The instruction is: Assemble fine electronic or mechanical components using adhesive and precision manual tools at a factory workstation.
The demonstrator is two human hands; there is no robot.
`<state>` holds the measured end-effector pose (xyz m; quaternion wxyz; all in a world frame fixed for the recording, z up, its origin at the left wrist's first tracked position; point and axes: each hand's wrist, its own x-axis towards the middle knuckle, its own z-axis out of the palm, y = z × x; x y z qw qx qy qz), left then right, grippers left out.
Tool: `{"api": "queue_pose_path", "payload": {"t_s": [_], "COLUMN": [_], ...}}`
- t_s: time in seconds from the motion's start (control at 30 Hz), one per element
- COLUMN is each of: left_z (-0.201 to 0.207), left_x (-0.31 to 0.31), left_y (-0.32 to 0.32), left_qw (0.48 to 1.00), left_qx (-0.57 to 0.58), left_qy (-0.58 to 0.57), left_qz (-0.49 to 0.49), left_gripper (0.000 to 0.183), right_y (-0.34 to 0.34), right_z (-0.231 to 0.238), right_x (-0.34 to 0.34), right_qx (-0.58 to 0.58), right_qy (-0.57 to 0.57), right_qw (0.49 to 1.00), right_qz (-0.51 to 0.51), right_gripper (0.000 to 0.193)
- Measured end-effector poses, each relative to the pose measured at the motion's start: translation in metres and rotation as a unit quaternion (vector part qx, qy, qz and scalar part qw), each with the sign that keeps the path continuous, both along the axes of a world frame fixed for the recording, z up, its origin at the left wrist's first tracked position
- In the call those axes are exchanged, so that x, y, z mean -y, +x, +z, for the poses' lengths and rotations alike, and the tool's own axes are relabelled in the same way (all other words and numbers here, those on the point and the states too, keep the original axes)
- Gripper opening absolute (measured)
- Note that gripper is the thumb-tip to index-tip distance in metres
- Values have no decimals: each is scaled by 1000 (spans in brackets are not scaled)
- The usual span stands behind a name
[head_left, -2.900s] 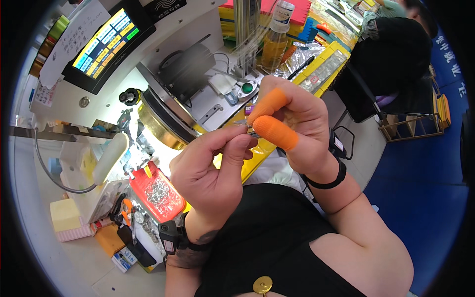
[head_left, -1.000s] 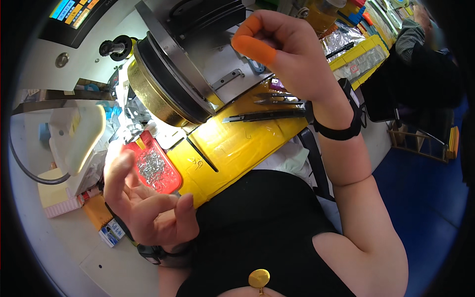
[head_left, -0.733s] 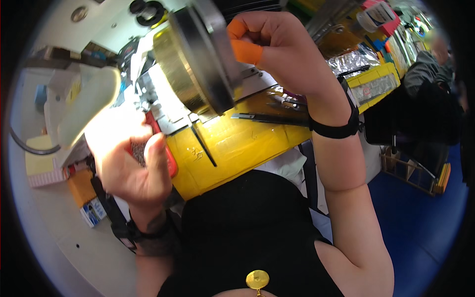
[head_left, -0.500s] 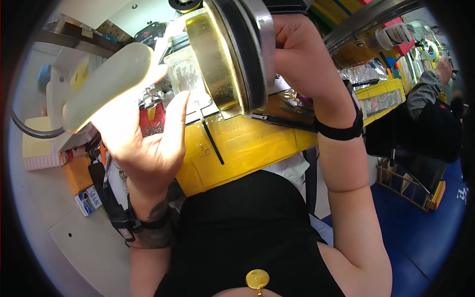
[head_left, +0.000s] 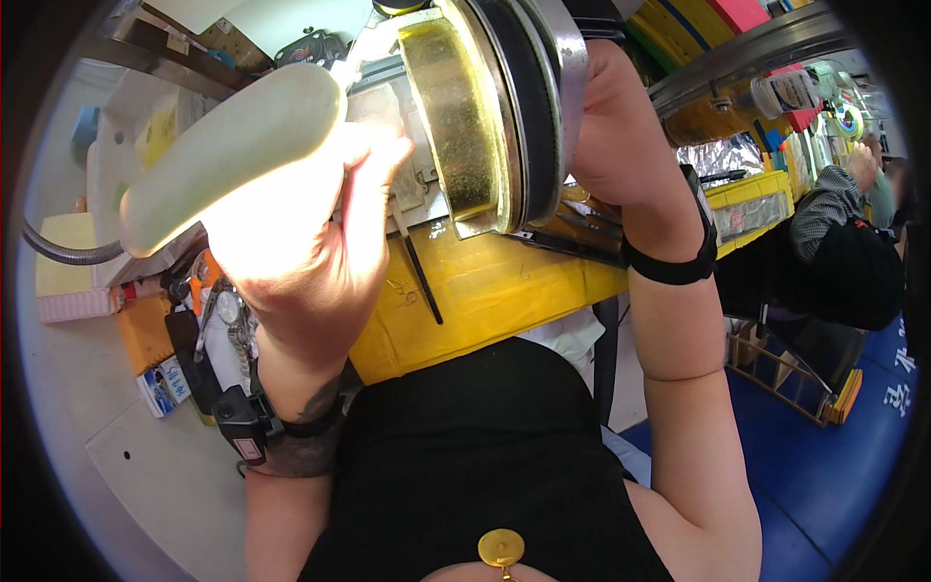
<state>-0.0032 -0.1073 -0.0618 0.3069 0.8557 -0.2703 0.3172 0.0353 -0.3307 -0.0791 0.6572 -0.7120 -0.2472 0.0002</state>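
Under a pale oval lamp head [head_left: 242, 155], my left hand [head_left: 301, 233] is glaringly lit. Its thumb and fingertips are drawn together; whatever is between them, if anything, is lost in the glare. My right hand [head_left: 621, 131] is curled at the right side of a large round fixture with an amber, see-through face [head_left: 454, 126], a black band and a metal rim [head_left: 572, 68]. That rim hides the right fingertips, so what they grip does not show. A thin black-handled tool [head_left: 420, 276] lies on the yellow-covered bench [head_left: 504, 291], right of my left hand.
Dark slim tools [head_left: 572, 247] lie below the fixture. A yellow tray [head_left: 752, 209] stands at the right, with a metal bar [head_left: 756, 58] above it. Cluttered tools [head_left: 228, 320] sit left of my left forearm. Farther right, another person's patterned sleeve [head_left: 819, 209] shows.
My left hand has moved right and slightly up, its thumb closing toward the fingers. The lamp head, fixture and my right hand appear shifted slightly right in view.
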Motion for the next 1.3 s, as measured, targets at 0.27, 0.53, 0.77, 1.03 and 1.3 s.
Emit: {"api": "queue_pose_path", "payload": {"t_s": [0.27, 0.53, 0.77, 1.03, 1.3], "left_z": [1, -14, -20, -25, -35], "left_x": [-45, -93, -105, -101, -110], "left_y": [-22, -11, -16, -14, 2], "left_qw": [997, 981, 950, 812, 796], "left_qx": [-57, -151, -275, -481, -498], "left_qy": [-4, -78, -135, -330, -339], "left_qz": [60, 90, 54, 1, -55], "left_gripper": [5, 22, 25, 32, 30], "right_y": [-25, -25, -36, -50, -58], "right_z": [12, -10, -6, 10, 10], "right_x": [21, 3, 9, 57, 114], "right_qx": [28, 143, 128, 144, 138], "right_qy": [-64, 15, -75, -72, -165], "right_qw": [993, 973, 962, 904, 860], "right_qz": [-93, -181, -228, -396, -464], "right_gripper": [16, 15, 13, 4, 7]}}
